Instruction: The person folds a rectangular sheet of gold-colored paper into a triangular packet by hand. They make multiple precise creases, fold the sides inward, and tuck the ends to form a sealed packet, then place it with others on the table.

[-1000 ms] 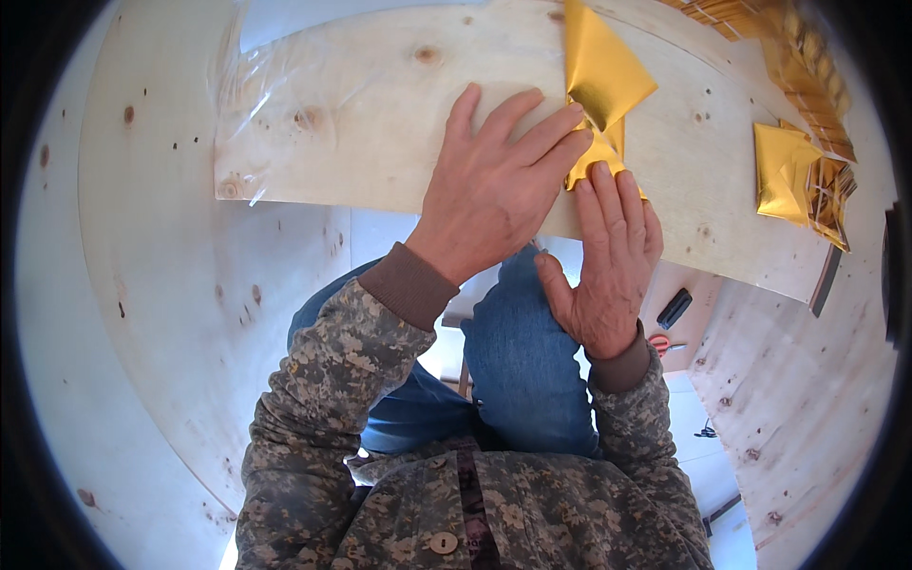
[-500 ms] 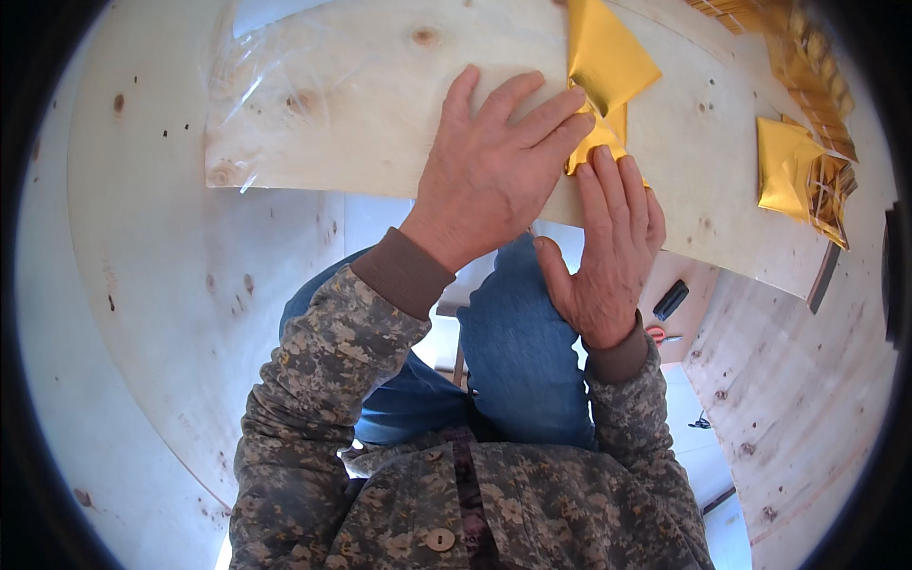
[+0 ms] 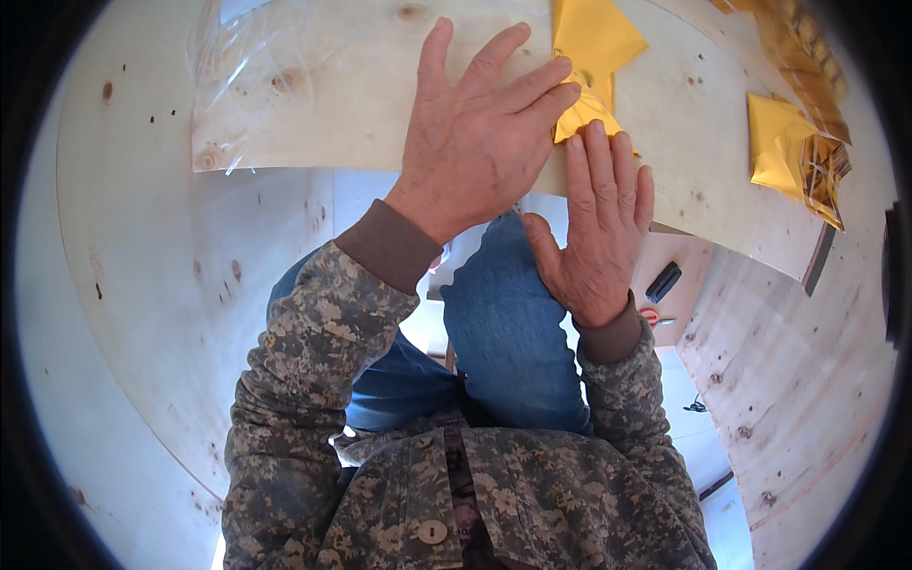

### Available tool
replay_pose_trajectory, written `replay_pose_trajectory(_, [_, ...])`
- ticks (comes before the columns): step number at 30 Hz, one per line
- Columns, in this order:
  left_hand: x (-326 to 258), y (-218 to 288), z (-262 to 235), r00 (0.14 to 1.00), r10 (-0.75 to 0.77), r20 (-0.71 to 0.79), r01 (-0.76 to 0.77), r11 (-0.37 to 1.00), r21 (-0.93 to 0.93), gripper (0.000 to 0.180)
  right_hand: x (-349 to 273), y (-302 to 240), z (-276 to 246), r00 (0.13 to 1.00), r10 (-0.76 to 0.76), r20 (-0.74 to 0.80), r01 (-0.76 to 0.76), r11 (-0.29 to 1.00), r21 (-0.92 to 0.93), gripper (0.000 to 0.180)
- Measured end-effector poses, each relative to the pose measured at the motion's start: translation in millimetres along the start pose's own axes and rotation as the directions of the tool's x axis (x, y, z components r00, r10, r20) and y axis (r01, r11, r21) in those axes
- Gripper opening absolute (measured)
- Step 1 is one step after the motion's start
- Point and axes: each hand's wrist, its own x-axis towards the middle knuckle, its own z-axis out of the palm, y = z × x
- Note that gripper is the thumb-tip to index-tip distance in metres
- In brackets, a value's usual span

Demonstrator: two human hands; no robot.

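A folded sheet of shiny gold paper point(image 3: 598, 43) lies on the pale wooden board point(image 3: 380, 123), its upper part fanned out and its lower part creased into a narrower shape. My left hand point(image 3: 484, 133) is over its left side, fingers spread, with the index and middle fingertips touching the paper. From below, my right hand point(image 3: 600, 218) lies flat with fingers stretched out, the fingertips pressing on the paper's lower end. The thumb stands apart from the fingers. Part of the paper's lower edge is hidden under my fingertips.
Folded gold pieces point(image 3: 788, 147) sit at the board's right, with a longer row of gold pieces point(image 3: 807, 57) beyond. Clear plastic film point(image 3: 237, 76) lies at the left. Below the board are a black stapler-like object point(image 3: 664, 281) and red-handled scissors point(image 3: 650, 316).
My left hand's fingers have spread wider over the gold paper. The whole view has shifted slightly, so board and hands appear a little higher and further left. My right hand stays on the paper's lower end.
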Motion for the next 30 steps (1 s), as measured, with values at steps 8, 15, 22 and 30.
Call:
replay_pose_trajectory(8, [0.3, 2.7, -4.0, 0.999, -0.015, 0.036, 0.013, 0.999, 0.040, 0.035, 0.3, 0.3, 0.1, 1.000, -0.006, 0.014, 0.007, 1.000, -0.018, 0.081])
replay_pose_trajectory(15, [-0.8, 4.2, -4.4, 0.999, -0.021, 0.030, 0.019, 0.998, 0.054, 0.037, 4.1, 1.4, -5.5, 1.000, -0.024, -0.004, 0.025, 0.998, 0.054, 0.083])
replay_pose_trajectory(22, [0.2, 4.8, -3.6, 0.999, -0.031, 0.018, 0.030, 0.999, 0.029, 0.039, 4.4, -1.1, -5.7, 0.999, -0.017, -0.032, 0.019, 0.997, 0.079, 0.086])
replay_pose_trajectory(30, [-0.1, 3.8, -2.3, 1.000, -0.016, 0.011, 0.015, 0.999, 0.039, 0.040, -1.1, -4.5, -3.4, 0.998, 0.031, -0.046, -0.032, 0.999, -0.009, 0.087])
